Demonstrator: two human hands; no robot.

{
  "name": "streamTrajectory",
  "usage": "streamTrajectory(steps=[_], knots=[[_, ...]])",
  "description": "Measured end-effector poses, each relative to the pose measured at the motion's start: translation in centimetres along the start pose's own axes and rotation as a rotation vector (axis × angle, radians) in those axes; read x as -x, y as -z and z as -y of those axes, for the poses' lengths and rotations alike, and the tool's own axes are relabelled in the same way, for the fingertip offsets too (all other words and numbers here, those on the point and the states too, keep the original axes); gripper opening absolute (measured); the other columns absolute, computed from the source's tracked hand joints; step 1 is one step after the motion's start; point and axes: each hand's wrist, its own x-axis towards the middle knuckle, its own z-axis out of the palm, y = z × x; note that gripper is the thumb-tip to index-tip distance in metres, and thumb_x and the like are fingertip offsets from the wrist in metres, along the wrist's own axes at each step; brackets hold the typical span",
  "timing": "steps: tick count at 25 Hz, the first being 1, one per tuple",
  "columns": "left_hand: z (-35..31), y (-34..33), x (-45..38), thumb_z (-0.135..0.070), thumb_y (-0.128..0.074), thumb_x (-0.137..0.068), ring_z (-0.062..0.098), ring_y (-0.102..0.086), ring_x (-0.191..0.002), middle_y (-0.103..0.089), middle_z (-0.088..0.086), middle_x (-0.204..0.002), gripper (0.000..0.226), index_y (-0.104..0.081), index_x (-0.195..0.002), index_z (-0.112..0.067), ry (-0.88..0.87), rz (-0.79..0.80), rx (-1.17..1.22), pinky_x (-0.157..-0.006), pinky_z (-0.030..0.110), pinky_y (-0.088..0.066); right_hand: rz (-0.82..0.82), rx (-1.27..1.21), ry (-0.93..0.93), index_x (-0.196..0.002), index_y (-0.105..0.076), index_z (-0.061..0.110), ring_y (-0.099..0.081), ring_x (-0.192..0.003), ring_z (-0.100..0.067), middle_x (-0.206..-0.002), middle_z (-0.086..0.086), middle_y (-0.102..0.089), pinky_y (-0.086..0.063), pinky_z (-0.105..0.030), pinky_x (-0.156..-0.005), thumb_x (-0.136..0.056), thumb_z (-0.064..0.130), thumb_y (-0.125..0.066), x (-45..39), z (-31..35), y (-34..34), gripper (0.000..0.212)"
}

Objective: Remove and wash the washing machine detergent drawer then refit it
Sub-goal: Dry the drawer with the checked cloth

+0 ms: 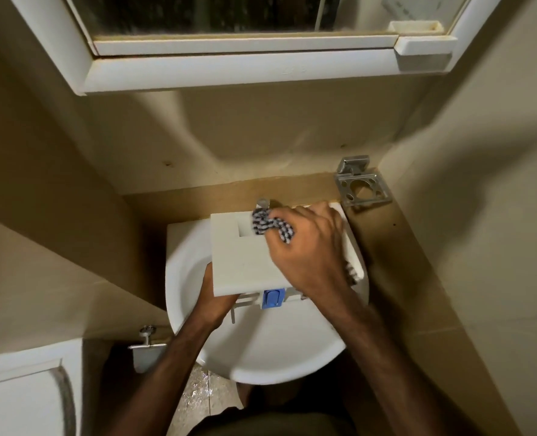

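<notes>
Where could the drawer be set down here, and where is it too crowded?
Bare room: the near half of the sink bowl, below the drawer, and the brown ledge right of the sink, below the metal holder. Crowded: the sink's far end, where both hands, the drawer and the cloth meet.

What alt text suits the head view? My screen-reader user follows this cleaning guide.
Over a white sink, a person's right hand rubs a black-and-white checked cloth on a white detergent drawer, which the left hand grips from below. A blue insert shows at its near end.
</notes>
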Motion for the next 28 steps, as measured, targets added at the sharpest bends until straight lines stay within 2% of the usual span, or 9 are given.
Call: streamTrajectory(steps=[3, 6, 8, 10, 13, 17, 22, 25, 28], knots=[[-0.5, 0.3, -0.5, -0.037, -0.072, -0.07, -0.005, -0.073, -0.085, -0.079, -0.024, -0.091, 0.029, -0.079, -0.093, -0.053, -0.026, 0.011, -0.076, -0.074, 0.015, -0.057, 0.098, -0.223, 0.085, -0.115, -0.078, 0.029, -0.052, -0.101, -0.018, -0.095, 0.017, -0.072, -0.042, -0.037, -0.092, -0.085, 0.041, -0.06, -1.0, 0.5, 0.2, 0.037], [-0.9, 1.4, -1.1, -0.039, -0.074, -0.065, -0.001, -0.072, -0.08, -0.079, -0.017, -0.086, 0.023, -0.081, -0.086, -0.044, 0.012, -0.033, -0.09, -0.073, 0.022, -0.058, -0.005, -0.192, 0.033, -0.122, -0.077, 0.027, -0.053, -0.098, -0.021, -0.086, 0.033, -0.046, -0.042, -0.038, -0.087, -0.088, 0.034, -0.068, -1.4, -2.7, 1.5, 0.036], [-1.0, 1.4, -1.5, -0.038, -0.075, -0.065, 0.006, -0.071, -0.08, -0.079, -0.008, -0.084, 0.024, -0.08, -0.086, -0.027, 0.018, -0.049, -0.098, -0.072, 0.031, -0.058, -0.025, -0.18, -0.018, -0.131, -0.072, 0.022, -0.056, -0.107, -0.021, -0.104, 0.013, -0.068, -0.049, -0.041, -0.093, -0.094, 0.024, -0.067, -0.4, -2.5, 0.6, 0.037], [-1.5, 0.7, -1.9, -0.029, -0.075, -0.069, 0.017, -0.066, -0.078, -0.074, 0.001, -0.081, 0.028, -0.073, -0.088, -0.01, 0.003, -0.032, -0.109, -0.069, 0.038, -0.053, -0.008, -0.244, 0.09, -0.134, -0.07, 0.016, -0.059, -0.119, -0.023, -0.13, -0.003, -0.067, -0.05, -0.041, -0.104, -0.096, 0.017, -0.065, 1.0, 0.1, -1.5, 0.039], [-1.3, 1.0, -2.3, -0.003, -0.074, -0.08, 0.017, -0.064, -0.081, -0.071, 0.002, -0.091, 0.023, -0.069, -0.1, -0.012, 0.024, -0.029, -0.131, -0.076, 0.039, -0.055, 0.001, -0.354, 0.347, -0.126, -0.074, 0.014, -0.058, -0.129, -0.024, -0.139, -0.006, -0.063, -0.046, -0.035, -0.112, -0.092, 0.014, -0.068, 1.5, 0.5, -1.9, 0.034], [-0.6, 2.1, -1.1, 0.002, -0.072, -0.093, -0.021, -0.061, -0.081, -0.051, -0.015, -0.109, 0.053, -0.045, -0.132, -0.024, 0.333, -0.145, -0.311, -0.074, -0.001, -0.048, 0.121, -0.268, 0.652, -0.126, -0.075, 0.017, -0.057, -0.136, -0.021, -0.142, -0.008, -0.064, -0.038, -0.042, -0.121, -0.092, 0.015, -0.071, 2.8, -1.9, -0.3, 0.034], [-3.4, -0.5, -1.5, -0.032, -0.07, -0.067, 0.001, -0.058, -0.066, -0.069, -0.006, -0.072, 0.022, -0.065, -0.081, -0.016, 0.112, 0.029, -0.225, -0.064, 0.029, -0.048, 0.171, -0.39, 0.253, -0.133, -0.071, 0.017, -0.056, -0.134, -0.015, -0.145, -0.002, -0.063, -0.038, -0.045, -0.119, -0.099, 0.012, -0.067, -3.4, 0.4, -0.3, 0.035], [-2.0, -1.5, -0.3, -0.019, -0.074, -0.079, 0.013, -0.071, -0.101, -0.071, 0.011, -0.117, 0.033, -0.063, -0.11, -0.012, 0.129, -0.207, -0.374, -0.084, 0.035, -0.057, 0.131, -0.35, 0.377, -0.134, -0.07, 0.022, -0.053, -0.138, -0.015, -0.151, -0.001, -0.058, -0.037, -0.047, -0.12, -0.097, 0.015, -0.068, 1.8, 1.4, -1.4, 0.038], [-0.3, 1.4, -0.5, 0.0, -0.063, -0.099, -0.005, -0.069, -0.093, -0.06, 0.018, -0.138, 0.024, -0.064, -0.118, -0.015, 0.322, -0.153, -0.344, -0.082, 0.015, -0.054, 0.101, -0.241, 0.561, -0.139, -0.065, 0.023, -0.05, -0.142, -0.019, -0.153, -0.004, -0.056, -0.024, -0.053, -0.126, -0.098, 0.02, -0.062, 5.1, 0.9, -1.9, 0.042]])
